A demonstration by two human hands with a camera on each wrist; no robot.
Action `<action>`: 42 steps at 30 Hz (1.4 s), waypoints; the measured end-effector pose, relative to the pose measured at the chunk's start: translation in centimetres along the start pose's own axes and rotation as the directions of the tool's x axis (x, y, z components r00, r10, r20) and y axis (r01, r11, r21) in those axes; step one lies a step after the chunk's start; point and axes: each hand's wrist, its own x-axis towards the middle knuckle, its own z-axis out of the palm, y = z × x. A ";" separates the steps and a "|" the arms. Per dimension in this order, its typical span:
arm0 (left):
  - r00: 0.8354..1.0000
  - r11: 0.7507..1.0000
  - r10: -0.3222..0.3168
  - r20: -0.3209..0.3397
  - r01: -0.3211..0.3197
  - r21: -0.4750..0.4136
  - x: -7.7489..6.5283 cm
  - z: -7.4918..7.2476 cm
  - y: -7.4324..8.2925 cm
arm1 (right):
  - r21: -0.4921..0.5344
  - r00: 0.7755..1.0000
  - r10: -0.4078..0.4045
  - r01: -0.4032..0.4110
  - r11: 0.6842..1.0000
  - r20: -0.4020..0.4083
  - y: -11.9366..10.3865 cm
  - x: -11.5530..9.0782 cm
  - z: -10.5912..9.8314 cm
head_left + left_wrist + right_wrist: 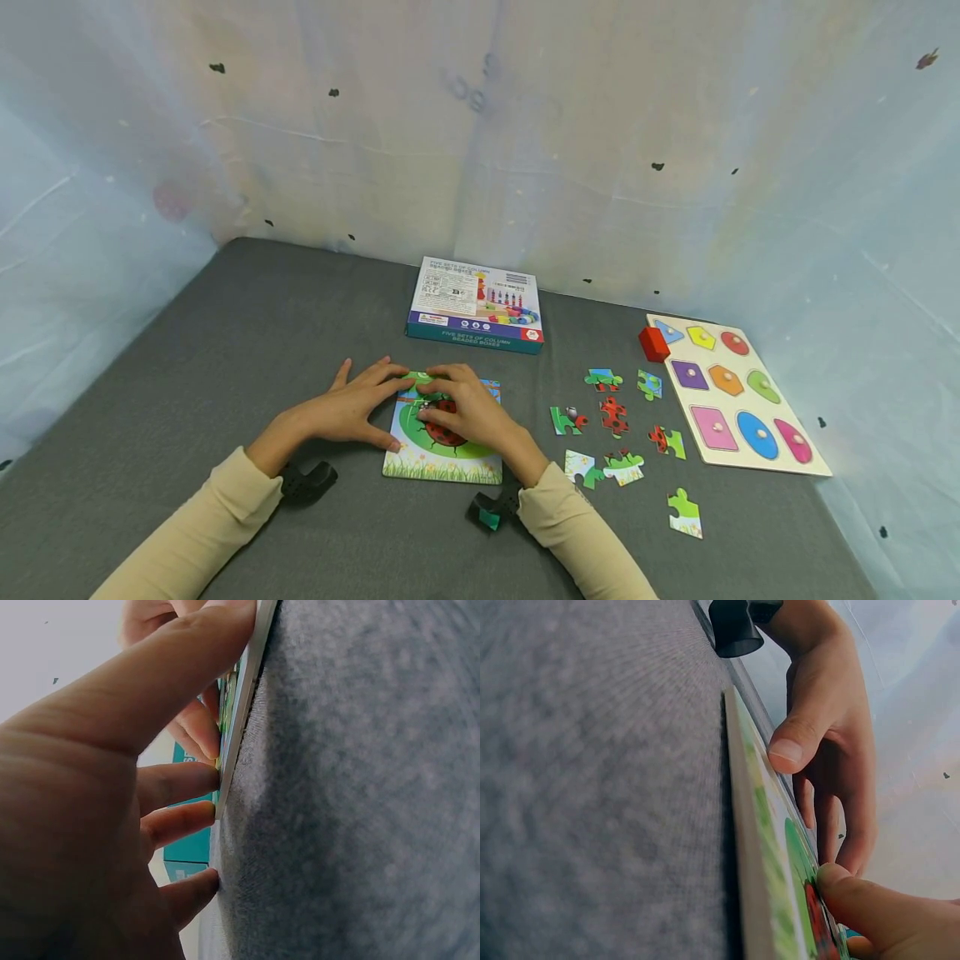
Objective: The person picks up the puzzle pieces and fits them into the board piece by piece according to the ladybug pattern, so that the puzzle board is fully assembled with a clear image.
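A square ladybug puzzle board [442,471] lies flat on the grey table. My left hand [348,410] spans its left side, thumb on the left edge and fingertips at the top left corner. In the left wrist view the left hand's fingers [180,784] are spread and fairly straight against the board's edge. My right hand [474,410] reaches over the ladybug picture, fingers bent. Its thumb and index finger appear to pinch a puzzle piece at the board's upper left, largely hidden. The right wrist view has the right thumb [847,889] touching the board's face beside red ladybug print.
Several loose puzzle pieces, including a red one [614,416] and a green and white one [685,513], lie right of the board. Beyond them are a wooden shape board [720,417] and a red block [654,343]. A beaded-boxes carton [475,304] stands behind.
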 end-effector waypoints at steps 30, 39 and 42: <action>0.999 0.999 0.033 -0.002 -0.033 -0.001 0.2 -0.1 0.4 | 0.053 0.997 0.007 -0.003 0.999 -0.071 0.8 0.1 0.9; 0.983 0.981 0.179 -0.039 -0.175 0.078 0.6 0.4 1.1 | 0.060 0.998 0.025 -0.021 0.998 -0.058 0.7 0.0 0.9; 0.979 0.979 0.202 -0.010 -0.201 0.038 0.6 0.5 1.1 | 0.061 0.998 0.038 -0.034 0.998 -0.049 0.7 0.0 0.9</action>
